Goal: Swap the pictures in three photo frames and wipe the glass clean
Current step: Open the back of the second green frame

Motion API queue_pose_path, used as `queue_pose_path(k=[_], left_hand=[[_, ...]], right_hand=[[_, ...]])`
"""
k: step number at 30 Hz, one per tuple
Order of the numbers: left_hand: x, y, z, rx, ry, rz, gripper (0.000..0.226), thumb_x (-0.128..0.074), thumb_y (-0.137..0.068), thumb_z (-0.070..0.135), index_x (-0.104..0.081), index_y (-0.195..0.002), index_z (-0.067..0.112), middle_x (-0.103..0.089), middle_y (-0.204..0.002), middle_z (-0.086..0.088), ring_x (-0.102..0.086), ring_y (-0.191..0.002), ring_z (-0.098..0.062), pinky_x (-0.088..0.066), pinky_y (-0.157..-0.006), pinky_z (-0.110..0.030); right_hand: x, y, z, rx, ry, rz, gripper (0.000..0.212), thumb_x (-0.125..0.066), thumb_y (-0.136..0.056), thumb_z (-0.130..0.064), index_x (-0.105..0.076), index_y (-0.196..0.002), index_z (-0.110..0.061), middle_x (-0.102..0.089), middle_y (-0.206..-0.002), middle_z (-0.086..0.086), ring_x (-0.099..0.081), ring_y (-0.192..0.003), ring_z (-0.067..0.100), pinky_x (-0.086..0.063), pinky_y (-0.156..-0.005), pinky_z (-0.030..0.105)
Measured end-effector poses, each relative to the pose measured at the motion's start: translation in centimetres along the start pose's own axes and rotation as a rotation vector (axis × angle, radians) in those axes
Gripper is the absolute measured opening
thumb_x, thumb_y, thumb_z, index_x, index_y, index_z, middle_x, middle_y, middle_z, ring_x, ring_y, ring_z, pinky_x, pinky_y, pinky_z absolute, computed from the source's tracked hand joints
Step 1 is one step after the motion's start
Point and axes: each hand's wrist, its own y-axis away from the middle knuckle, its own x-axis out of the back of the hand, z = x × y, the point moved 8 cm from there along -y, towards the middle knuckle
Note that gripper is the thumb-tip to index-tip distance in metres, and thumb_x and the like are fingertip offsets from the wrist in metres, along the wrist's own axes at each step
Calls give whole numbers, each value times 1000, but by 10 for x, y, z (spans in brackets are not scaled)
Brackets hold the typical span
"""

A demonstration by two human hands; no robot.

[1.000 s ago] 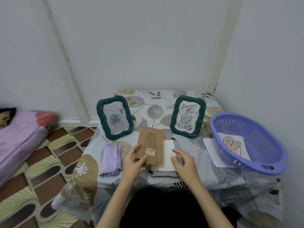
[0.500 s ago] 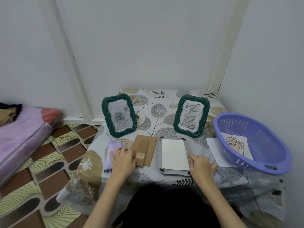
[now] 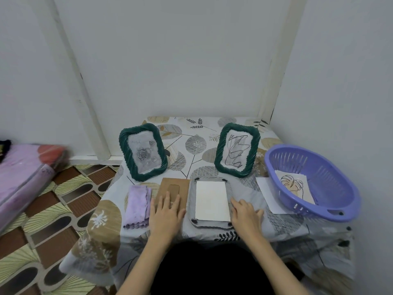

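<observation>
Two green twisted-rim photo frames stand upright on the table: the left frame (image 3: pixel 143 152) holds a grey rose picture, the right frame (image 3: pixel 236 152) a black scribble drawing. A third frame (image 3: pixel 191 201) lies face down at the front with a white picture back (image 3: pixel 212 200) showing inside it. Its brown cardboard backing (image 3: pixel 175 188) lies to the left. My left hand (image 3: pixel 167 211) rests flat on that backing, fingers straight. My right hand (image 3: pixel 245 211) lies with straight fingers at the face-down frame's right edge. A folded lilac cloth (image 3: pixel 138 205) sits left of the backing.
A purple plastic basket (image 3: pixel 331 201) at the table's right holds a leaf line drawing (image 3: pixel 294 186); a white sheet (image 3: pixel 265 193) lies partly under it. The leaf-print tablecloth (image 3: pixel 191 143) covers the table. White walls close the back and right. A pink mattress (image 3: pixel 23 173) lies on the patterned floor, left.
The cardboard backing was lifted off the face-down frame and laid on the table to its left. My left hand moved with it; my right hand shifted to the frame's right edge.
</observation>
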Motion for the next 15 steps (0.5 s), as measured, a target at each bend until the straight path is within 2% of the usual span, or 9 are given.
queue_pose_path(k=[2, 3, 5, 6, 8, 10, 15], left_hand=[[-1, -1, 1, 27, -38, -48, 58, -13, -94, 55, -15, -147, 32, -9, -158, -5, -10, -145, -22, 8, -116, -42], [1, -3, 3, 31, -36, -42, 57, -13, -94, 53, -17, -147, 31, -11, -157, -5, -10, -145, -22, 5, -116, -43], [7, -4, 10, 9, 50, 28, 73, 2, -83, 56, -29, -144, 28, -21, -155, -6, -14, -145, -23, 1, -116, -47], [12, -4, 17, -20, 107, 62, 78, 3, -80, 56, -36, -140, 26, -25, -154, -6, -15, -144, -23, 0, -116, -48], [16, -7, 32, -80, 171, 77, 58, -19, -91, 53, -47, -133, 24, -26, -153, -6, -11, -145, -25, -1, -116, -47], [12, -12, 41, -85, 185, 18, 45, -35, -94, 49, -51, -128, 24, -22, -155, -5, -4, -146, -24, 1, -116, -45], [-1, -17, 48, -70, 284, -58, 45, -46, -91, 44, -54, -128, 19, -24, -153, -7, -3, -145, -26, -3, -116, -44]], right_hand=[[-1, 0, -2, 4, -26, -8, 36, -32, -98, -27, -43, -132, -30, -53, -118, -3, -44, -114, 19, -23, -77, 35], [-1, 0, -2, -5, -48, -7, 36, -32, -98, -29, -44, -132, -30, -53, -118, -3, -44, -114, 19, -25, -80, 36], [1, 0, 0, -34, -90, 3, 36, -34, -97, -38, -48, -129, -31, -52, -119, -2, -44, -115, 19, -27, -86, 36], [2, -1, 1, -45, -102, 9, 37, -36, -95, -44, -50, -126, -31, -52, -118, -2, -44, -115, 20, -27, -89, 37], [1, -2, -1, -58, -105, 3, 42, -42, -89, -56, -54, -121, -32, -50, -117, -2, -43, -116, 20, -28, -92, 39], [0, -3, -4, -69, -98, -12, 47, -47, -83, -62, -55, -120, -33, -48, -118, -2, -41, -117, 20, -28, -93, 40], [2, -4, -7, -73, -97, 5, 45, -53, -80, -58, -56, -118, -35, -46, -120, -4, -38, -117, 20, -29, -93, 39]])
